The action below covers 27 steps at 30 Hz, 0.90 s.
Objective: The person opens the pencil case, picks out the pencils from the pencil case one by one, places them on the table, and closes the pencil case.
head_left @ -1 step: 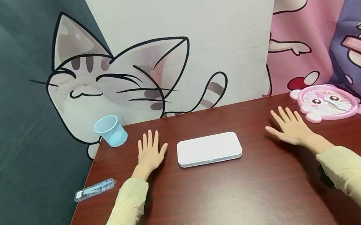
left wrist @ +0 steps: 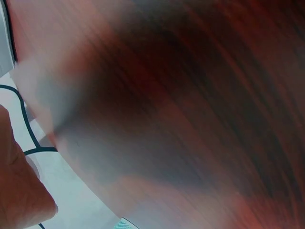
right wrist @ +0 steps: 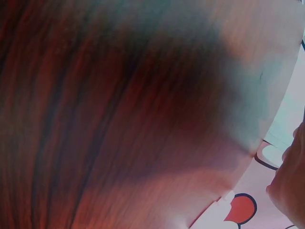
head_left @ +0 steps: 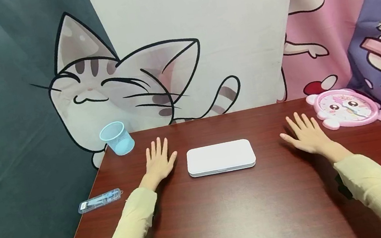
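Observation:
My left hand (head_left: 158,165) lies palm down with straight, spread fingers on the wooden table (head_left: 232,210), holding nothing. Just right of it sits a closed white flat case (head_left: 220,158) with rounded corners. My right hand (head_left: 308,137), also palm down with its fingers spread, holds nothing and is nearest to a pink animal-shaped clock (head_left: 348,108). In the left wrist view a part of the left hand (left wrist: 24,186) shows at the left edge. The right wrist view catches a part of the right hand (right wrist: 290,183) at its right edge.
A light blue mesh cup (head_left: 117,139) stands at the table's back left corner. A slim clear plastic box (head_left: 100,200) with blue items inside lies by the left edge. Behind the table hangs a cloth (head_left: 234,15) with a cartoon cat; a green curtain (head_left: 7,140) is on the left.

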{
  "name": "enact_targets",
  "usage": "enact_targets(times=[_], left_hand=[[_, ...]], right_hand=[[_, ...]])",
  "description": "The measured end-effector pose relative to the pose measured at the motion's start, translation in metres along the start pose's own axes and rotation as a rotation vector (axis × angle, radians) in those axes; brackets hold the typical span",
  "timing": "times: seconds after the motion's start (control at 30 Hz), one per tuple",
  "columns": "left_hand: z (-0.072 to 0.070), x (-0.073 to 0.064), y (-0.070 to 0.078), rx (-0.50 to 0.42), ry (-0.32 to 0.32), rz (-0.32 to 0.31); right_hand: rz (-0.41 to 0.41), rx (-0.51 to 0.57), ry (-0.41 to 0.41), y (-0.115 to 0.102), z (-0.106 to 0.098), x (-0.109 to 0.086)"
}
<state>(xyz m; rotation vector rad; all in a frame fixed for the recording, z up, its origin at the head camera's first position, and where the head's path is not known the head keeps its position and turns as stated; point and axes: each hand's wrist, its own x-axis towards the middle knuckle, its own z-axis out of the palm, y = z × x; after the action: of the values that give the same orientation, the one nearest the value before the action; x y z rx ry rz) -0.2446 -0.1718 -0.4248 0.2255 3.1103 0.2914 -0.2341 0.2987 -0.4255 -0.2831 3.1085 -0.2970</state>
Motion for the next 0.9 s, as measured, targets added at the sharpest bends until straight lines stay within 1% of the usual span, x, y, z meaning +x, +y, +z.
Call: enact_targets(times=[0.2, 0.3, 0.53, 0.63, 0.7, 0.77, 0.9], left_hand=[[-0.001, 0.003, 0.0, 0.011, 0.009, 0.009], [-0.001, 0.005, 0.0, 0.015, -0.003, 0.008], [0.0, 0.003, 0.002, -0.001, 0.009, 0.013], [0.003, 0.003, 0.003, 0.007, 0.007, 0.024], [0.005, 0.002, 0.005, -0.007, 0.015, 0.044], [0.006, 0.002, 0.007, -0.013, 0.002, 0.055], [0.007, 0.002, 0.014, -0.099, -0.01, 0.086]], right_hand=[[0.006, 0.01, -0.014, 0.002, -0.001, 0.001], [0.009, 0.015, -0.024, 0.002, -0.001, 0.0], [-0.021, 0.031, -0.022, -0.008, 0.001, 0.0], [-0.049, 0.037, -0.019, -0.018, 0.004, 0.0], [-0.073, 0.044, -0.018, -0.028, 0.005, 0.001], [-0.105, 0.048, -0.009, -0.039, 0.007, 0.002], [-0.201, 0.051, 0.009, -0.066, 0.013, 0.006]])
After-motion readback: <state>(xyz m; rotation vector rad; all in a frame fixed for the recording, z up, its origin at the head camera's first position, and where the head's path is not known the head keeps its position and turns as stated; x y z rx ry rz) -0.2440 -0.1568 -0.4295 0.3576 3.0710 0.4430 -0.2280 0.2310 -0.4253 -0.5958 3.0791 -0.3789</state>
